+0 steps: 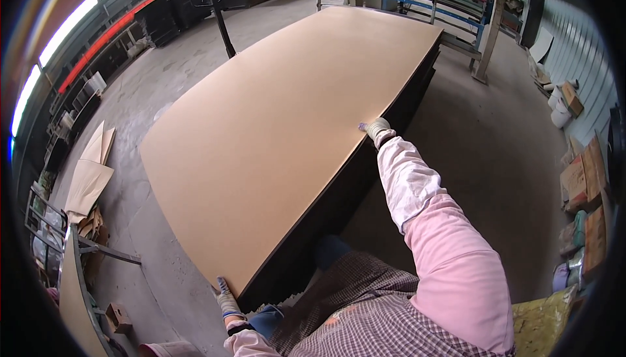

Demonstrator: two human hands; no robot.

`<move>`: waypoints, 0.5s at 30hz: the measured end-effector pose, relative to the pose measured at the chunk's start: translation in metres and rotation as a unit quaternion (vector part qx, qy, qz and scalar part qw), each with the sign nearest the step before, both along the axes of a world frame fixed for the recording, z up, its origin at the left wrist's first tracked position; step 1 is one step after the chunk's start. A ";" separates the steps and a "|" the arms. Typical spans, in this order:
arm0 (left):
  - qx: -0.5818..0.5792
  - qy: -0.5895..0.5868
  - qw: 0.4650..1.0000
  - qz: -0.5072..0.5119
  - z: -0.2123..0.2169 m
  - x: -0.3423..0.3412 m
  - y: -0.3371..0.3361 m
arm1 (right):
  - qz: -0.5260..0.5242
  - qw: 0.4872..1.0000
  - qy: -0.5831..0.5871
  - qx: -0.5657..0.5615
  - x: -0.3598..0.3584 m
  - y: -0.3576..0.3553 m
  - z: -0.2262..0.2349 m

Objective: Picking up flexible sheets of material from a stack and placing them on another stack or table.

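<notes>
A large, thin tan board (280, 116) lies flat on top of a dark stack of sheets (306, 233) in front of me. My right hand (377, 127), in a pale knitted glove, reaches out along the board's right edge. Its fingers are closed over that edge, with the purple fingertips on the upper face. At the near corner my left hand (227, 299), gloved too, grips the board's edge; one grey fingertip shows on top. The undersides of both grips are hidden by the board and the gloves.
A pallet jack handle (220, 21) rises beyond the far left side. At the far right end stands a blue metal frame (433, 1) with a post. Loose tan sheets (91, 174) lean at left; boxes and buckets (561, 112) line the right wall.
</notes>
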State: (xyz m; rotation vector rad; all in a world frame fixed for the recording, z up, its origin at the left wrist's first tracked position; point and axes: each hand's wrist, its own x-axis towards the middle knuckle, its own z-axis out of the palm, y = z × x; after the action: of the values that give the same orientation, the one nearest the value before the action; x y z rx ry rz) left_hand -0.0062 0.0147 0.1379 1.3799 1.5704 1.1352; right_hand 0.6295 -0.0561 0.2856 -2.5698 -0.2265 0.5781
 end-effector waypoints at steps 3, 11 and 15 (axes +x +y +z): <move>-0.049 -0.033 0.998 -0.017 0.007 0.009 -0.004 | -0.008 0.999 0.035 0.038 0.002 -0.010 0.005; -0.046 0.090 0.994 0.042 -0.030 -0.009 0.011 | 0.071 0.989 0.117 0.048 0.041 0.007 -0.034; -0.103 0.268 0.950 0.122 0.032 0.007 -0.018 | 0.090 0.966 -0.233 0.072 -0.015 0.001 -0.030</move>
State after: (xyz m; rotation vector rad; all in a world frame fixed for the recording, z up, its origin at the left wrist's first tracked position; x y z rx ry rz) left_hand 0.0003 -0.0033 0.1699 1.4528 2.2270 0.7271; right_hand 0.6149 -0.0547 0.2552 -2.5192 -0.6423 0.0033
